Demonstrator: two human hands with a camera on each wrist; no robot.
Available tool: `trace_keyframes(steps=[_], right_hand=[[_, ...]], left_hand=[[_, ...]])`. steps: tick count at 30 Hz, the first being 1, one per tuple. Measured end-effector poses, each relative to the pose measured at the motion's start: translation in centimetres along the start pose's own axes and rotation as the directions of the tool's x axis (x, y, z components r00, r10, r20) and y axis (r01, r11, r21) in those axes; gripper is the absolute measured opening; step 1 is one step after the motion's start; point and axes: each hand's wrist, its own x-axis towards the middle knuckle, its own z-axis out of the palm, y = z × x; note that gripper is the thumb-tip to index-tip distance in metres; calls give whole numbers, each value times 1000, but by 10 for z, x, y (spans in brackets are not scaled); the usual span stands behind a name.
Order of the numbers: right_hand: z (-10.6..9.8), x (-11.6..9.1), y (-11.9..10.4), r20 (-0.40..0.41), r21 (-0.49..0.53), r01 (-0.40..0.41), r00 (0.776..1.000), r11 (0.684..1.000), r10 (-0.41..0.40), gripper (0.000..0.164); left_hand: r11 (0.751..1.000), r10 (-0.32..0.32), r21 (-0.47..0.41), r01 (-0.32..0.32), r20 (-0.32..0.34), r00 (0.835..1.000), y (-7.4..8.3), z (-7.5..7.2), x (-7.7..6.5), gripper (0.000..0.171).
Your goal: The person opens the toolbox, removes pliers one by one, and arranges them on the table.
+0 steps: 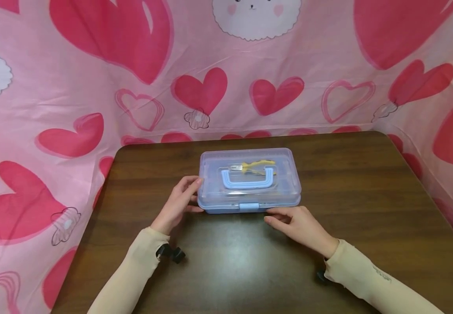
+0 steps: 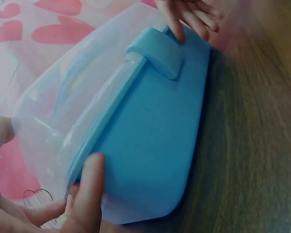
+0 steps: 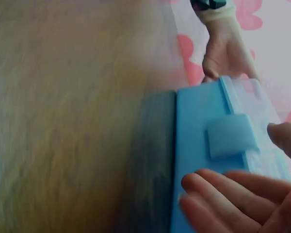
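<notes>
A plastic toolbox (image 1: 250,200) with a clear lid and blue base sits on the table, its lid down. Its light-blue handle (image 1: 248,185) lies flat on top, and the blue latch (image 2: 157,52) laps over the front rim. Yellow-handled pliers (image 1: 255,165) show through the lid. My left hand (image 1: 179,200) holds the left front corner, thumb by the lid's edge and a finger (image 2: 92,179) against the front. My right hand (image 1: 299,222) is at the front, right of the latch, fingers extended and close to the base; contact is unclear.
The brown wooden table (image 1: 360,174) extends around the box on all sides. Behind it and at the sides hangs a pink cloth (image 1: 242,61) with red hearts. A dark wrist device (image 1: 171,253) sits at my left cuff.
</notes>
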Motion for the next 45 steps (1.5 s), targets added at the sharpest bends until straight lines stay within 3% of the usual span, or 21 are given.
trace_keyframes(steps=[2, 4, 7, 11, 22, 25, 29, 30, 32, 34, 36, 45], right_hand=[[3, 3, 0, 56, 105, -80, 996, 991, 74, 44], [6, 6, 2, 120, 214, -165, 983, 963, 142, 50], [10, 10, 5, 207, 366, -273, 956, 890, 208, 58], [14, 13, 6, 298, 520, -366, 924, 772, 238, 65], [19, 16, -6, 431, 683, -503, 863, 529, 264, 76], [20, 17, -11, 454, 725, -538, 843, 430, 289, 78], [21, 18, -17, 481, 785, -565, 815, 256, 323, 69], [22, 19, -17, 484, 795, -563, 813, 224, 324, 64], [22, 19, -18, 488, 807, -559, 812, 189, 320, 57], [23, 19, -17, 480, 813, -550, 819, 193, 314, 52], [24, 19, -16, 471, 808, -546, 824, 221, 316, 52], [31, 22, -14, 388, 692, -561, 819, 453, 423, 77]], left_hand=[[1000, -15, -8, 15, -4, 1000, 0, 1, 1, 56], [999, -29, -16, 28, -9, 1000, 1, 2, 1, 55], [999, -46, -29, 45, -17, 999, 1, 3, 2, 56], [998, -47, -47, 46, -15, 999, 0, 3, 2, 56], [996, -45, -70, 47, 20, 999, 1, 2, 0, 56], [996, -47, -73, 48, 24, 999, 1, 2, 0, 56], [995, -49, -80, 52, 30, 998, 2, 2, 0, 56], [995, -49, -81, 51, 32, 998, 2, 2, -1, 55], [995, -48, -80, 51, 34, 998, 3, 2, -1, 55], [996, -48, -78, 50, 33, 998, 3, 2, -1, 54], [996, -48, -77, 51, 31, 998, 4, 2, -1, 54], [995, -58, -85, 60, 31, 998, 4, 4, -1, 54]])
